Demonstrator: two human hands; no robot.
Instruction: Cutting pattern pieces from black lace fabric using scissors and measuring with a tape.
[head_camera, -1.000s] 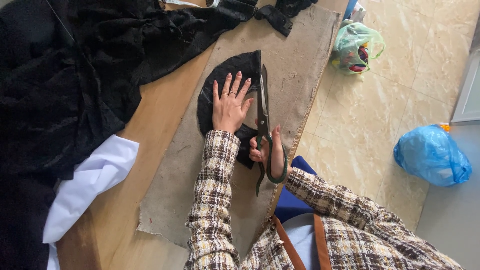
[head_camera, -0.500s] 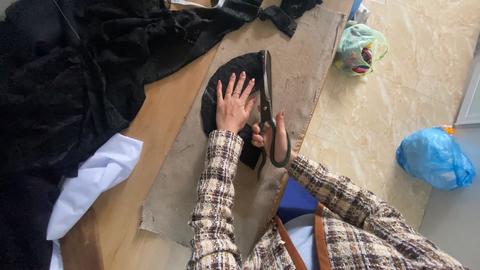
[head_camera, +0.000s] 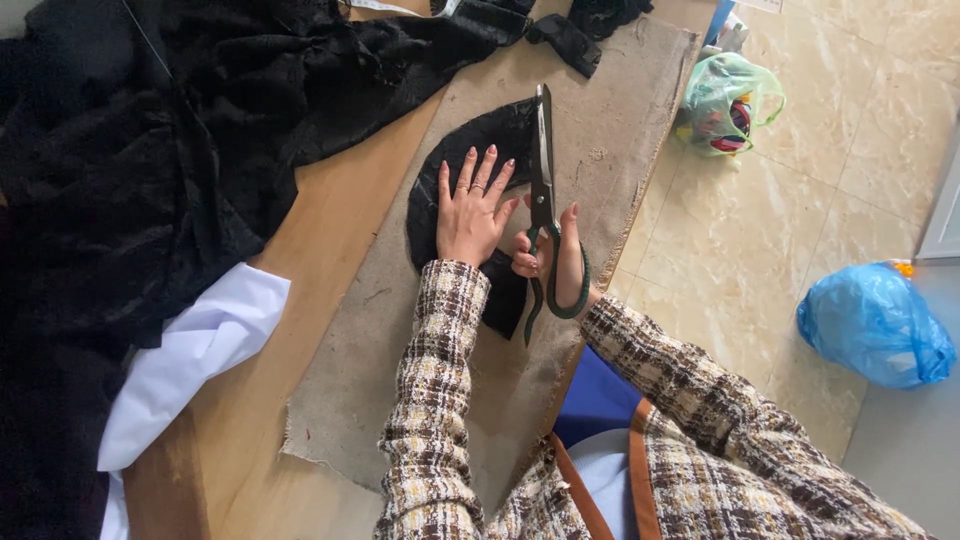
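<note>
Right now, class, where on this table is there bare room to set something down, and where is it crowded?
Free: the mat right of the scissors; mat below the left hand; the wood strip beside the black fabric pile. Crowded: the cut piece, where the right hand works.

A wooden table (head_camera: 330, 230) runs diagonally from the lower left of the frame to the top centre. On it lie a frayed tan burlap mat (head_camera: 420, 390) along its right side, a heap of black fabric (head_camera: 150, 130) filling the upper left, and a white cloth (head_camera: 190, 360) at the lower left. To the right is a beige tiled floor (head_camera: 760, 260), where a green plastic bag (head_camera: 730, 100) sits at the upper right and a blue plastic bag (head_camera: 875, 325) at the right edge.
</note>
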